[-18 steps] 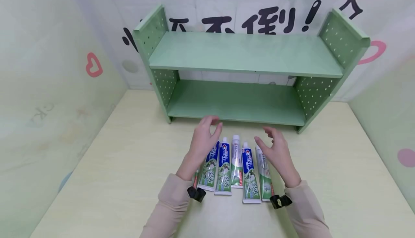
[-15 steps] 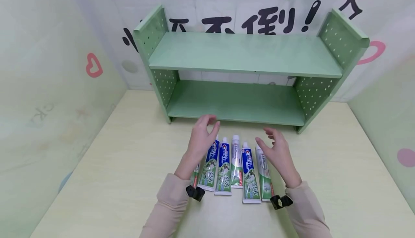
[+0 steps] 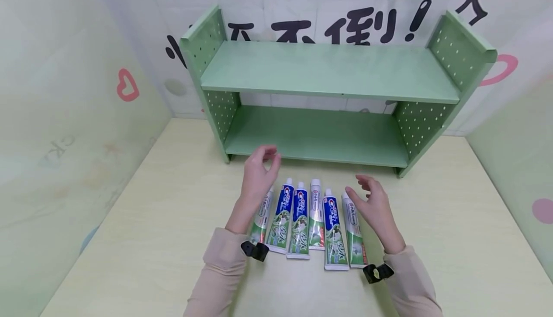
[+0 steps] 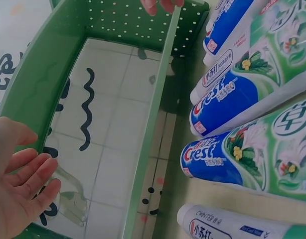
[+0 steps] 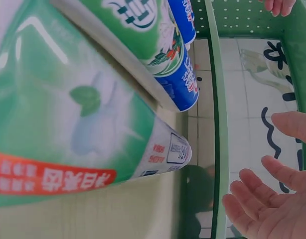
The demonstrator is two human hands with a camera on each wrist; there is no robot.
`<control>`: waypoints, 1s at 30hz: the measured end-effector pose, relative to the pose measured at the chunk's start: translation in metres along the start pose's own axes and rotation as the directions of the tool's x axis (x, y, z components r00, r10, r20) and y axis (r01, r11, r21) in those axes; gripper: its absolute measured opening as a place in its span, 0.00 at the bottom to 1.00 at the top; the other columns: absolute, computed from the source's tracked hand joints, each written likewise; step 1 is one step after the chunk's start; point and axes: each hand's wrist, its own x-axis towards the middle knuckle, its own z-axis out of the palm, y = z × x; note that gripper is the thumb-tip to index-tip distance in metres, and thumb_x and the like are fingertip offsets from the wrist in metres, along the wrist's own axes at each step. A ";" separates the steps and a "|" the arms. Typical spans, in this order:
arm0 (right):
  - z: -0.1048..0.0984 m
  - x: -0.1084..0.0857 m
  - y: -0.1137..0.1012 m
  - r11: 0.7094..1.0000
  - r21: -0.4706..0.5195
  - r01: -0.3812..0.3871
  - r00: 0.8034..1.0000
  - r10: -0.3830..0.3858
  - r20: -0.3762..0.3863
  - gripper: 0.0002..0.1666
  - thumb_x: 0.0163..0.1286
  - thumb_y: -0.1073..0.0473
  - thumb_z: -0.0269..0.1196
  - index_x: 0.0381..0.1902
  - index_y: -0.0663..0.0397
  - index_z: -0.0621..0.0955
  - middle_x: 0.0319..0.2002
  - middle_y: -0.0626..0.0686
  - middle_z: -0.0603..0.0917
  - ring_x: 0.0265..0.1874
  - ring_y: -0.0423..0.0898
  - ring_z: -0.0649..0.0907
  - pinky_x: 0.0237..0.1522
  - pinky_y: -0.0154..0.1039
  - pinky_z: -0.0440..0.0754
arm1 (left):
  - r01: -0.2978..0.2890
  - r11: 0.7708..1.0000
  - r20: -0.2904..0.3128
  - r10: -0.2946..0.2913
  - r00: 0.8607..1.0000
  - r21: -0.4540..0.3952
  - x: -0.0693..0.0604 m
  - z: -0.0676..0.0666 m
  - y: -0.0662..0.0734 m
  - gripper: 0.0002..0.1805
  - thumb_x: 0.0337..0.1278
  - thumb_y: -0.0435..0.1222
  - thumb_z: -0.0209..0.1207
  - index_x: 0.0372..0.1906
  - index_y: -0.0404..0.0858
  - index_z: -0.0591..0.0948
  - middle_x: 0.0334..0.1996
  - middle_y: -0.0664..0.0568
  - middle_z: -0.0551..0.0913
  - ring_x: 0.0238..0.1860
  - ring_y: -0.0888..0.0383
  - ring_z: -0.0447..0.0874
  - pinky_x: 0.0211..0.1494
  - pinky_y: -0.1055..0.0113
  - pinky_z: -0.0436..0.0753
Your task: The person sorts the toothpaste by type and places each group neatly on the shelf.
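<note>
Several toothpaste tubes lie side by side on the table, caps toward the shelf. In the head view, blue-and-green Crest tubes (image 3: 299, 225) alternate partly with white-and-green tubes (image 3: 354, 233). My left hand (image 3: 258, 175) hovers above the cap end of the leftmost white-and-green tube (image 3: 261, 218), its fingers loosely bent and holding nothing. Over the right end of the row hangs my right hand (image 3: 375, 206), also holding nothing, thumb apart from the fingers. The left wrist view shows the left palm (image 4: 23, 181) with relaxed fingers; the right wrist view shows the right fingers (image 5: 252, 189) spread loosely.
A green two-tier shelf (image 3: 315, 134) with perforated side panels stands behind the tubes against the printed back wall (image 3: 285, 0). The pale table (image 3: 155, 221) extends to both sides, bounded by a left wall (image 3: 65, 115) and a right wall (image 3: 518, 163).
My left hand has shifted left and slightly away from me, uncovering the leftmost tubes. My right hand has moved slightly right and toward me. The tubes lie where they were.
</note>
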 end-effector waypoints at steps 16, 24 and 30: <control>0.000 -0.003 0.009 0.996 -0.013 -0.092 0.994 0.092 0.053 0.32 0.64 0.56 0.58 0.60 0.67 0.64 0.56 0.69 0.70 0.55 0.64 0.71 0.56 0.56 0.71 | 0.055 0.994 -0.125 -0.068 0.990 -0.100 0.019 -0.019 -0.013 0.17 0.55 0.32 0.56 0.48 0.28 0.72 0.40 0.39 0.80 0.43 0.48 0.80 0.51 0.58 0.80; 0.001 -0.007 0.015 0.993 -0.013 -0.117 0.990 0.117 0.072 0.32 0.64 0.55 0.58 0.60 0.68 0.64 0.57 0.69 0.70 0.55 0.64 0.71 0.56 0.55 0.72 | 0.080 0.986 -0.205 -0.109 0.973 -0.147 0.024 -0.029 -0.023 0.21 0.56 0.33 0.56 0.53 0.29 0.67 0.45 0.39 0.77 0.47 0.49 0.77 0.54 0.61 0.78; 0.003 -0.012 0.018 0.987 -0.041 -0.154 0.984 0.157 0.087 0.31 0.64 0.55 0.57 0.59 0.68 0.65 0.55 0.69 0.71 0.54 0.63 0.72 0.54 0.54 0.74 | 0.091 0.977 -0.264 -0.141 0.954 -0.194 0.029 -0.037 -0.028 0.22 0.55 0.32 0.56 0.54 0.30 0.66 0.47 0.42 0.75 0.49 0.51 0.75 0.54 0.63 0.77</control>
